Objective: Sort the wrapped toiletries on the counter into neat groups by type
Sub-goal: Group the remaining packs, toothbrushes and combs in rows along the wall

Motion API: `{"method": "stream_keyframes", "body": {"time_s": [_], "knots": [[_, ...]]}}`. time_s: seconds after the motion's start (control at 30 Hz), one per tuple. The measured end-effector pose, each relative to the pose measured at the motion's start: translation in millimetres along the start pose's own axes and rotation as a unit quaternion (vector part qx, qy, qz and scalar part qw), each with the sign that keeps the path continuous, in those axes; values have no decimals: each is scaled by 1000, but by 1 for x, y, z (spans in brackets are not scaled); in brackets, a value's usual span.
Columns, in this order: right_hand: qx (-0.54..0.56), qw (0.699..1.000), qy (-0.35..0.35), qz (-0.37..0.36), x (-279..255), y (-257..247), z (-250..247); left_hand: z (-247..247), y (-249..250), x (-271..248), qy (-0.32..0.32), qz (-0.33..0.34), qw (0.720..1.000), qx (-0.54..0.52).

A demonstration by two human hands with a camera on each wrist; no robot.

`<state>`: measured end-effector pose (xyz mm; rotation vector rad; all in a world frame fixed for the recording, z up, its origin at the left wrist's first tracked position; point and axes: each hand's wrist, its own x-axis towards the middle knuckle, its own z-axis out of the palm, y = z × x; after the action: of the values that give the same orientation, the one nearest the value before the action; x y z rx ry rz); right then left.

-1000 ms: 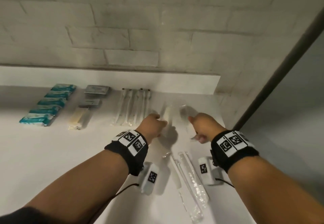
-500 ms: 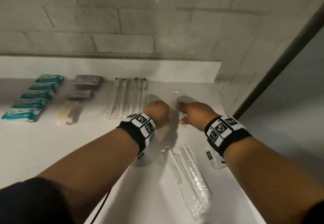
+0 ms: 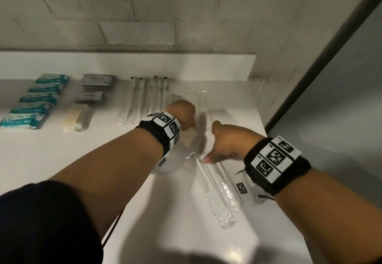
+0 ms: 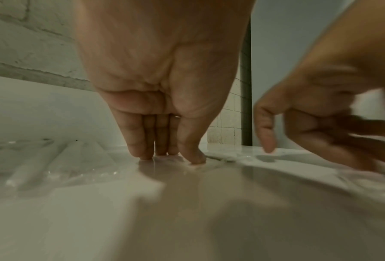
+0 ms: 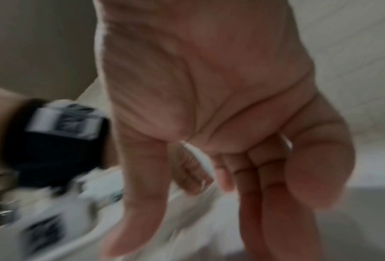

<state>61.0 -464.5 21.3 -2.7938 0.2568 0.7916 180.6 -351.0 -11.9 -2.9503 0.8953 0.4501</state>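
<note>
Head view first: our right hand [image 3: 224, 142] hangs over the far end of two clear-wrapped long packets [image 3: 220, 191] that lie on the white desk [image 3: 62, 160]. Their long axis runs from that hand back toward our body, slanting a little to the right. The right hand is plainly the nearer one, with its fingers [image 3: 206, 159] pointing down at the packets' top end. Whether they already touch the wrap we cannot tell, as the right wrist view is blurred; there the fingers look loosely apart and bent, holding nothing we can make out.

Our left hand [image 3: 182, 115] sits farther back, beside another clear packet [image 3: 198, 102] by the wall. In the left wrist view its fingers [image 4: 142, 141] are straight and together, with the tips pressed down on the desk.

We judge the coming move to be the right hand pinching the near packets by their top end and carrying them away from us, up to the packet by the wall.
</note>
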Motion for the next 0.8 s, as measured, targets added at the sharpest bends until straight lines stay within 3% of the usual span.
{"method": "stream_keyframes", "body": {"time_s": [0.17, 0.3, 0.37, 0.43, 0.53, 0.6, 0.7, 0.8], "knots": [[19, 999, -18, 48, 2, -13, 27, 1, 0, 0, 2, -15, 1000, -18], [-11, 996, -80, 48, 2, -7, 22, 3, 0, -4, 5, -24, 998, -50], [48, 995, -72, 55, 5, 3, 13, 3, -1, -6, 10, -23, 998, -58], [121, 991, -1, 57, 12, 16, -4, 3, 0, -7, 11, -24, 998, -56], [175, 969, 166, 56, 27, 38, -26, 1, 2, -9, 5, -24, 998, -59], [134, 970, 199, 30, 32, 48, -30, 0, 0, -10, 9, -20, 997, -68], [-11, 993, 109, -40, 32, 57, -22, 0, -2, -10, 44, 3, 996, -73], [-51, 996, 61, -51, 40, 59, -20, -3, 6, -3, 82, 36, 994, -66]]}}
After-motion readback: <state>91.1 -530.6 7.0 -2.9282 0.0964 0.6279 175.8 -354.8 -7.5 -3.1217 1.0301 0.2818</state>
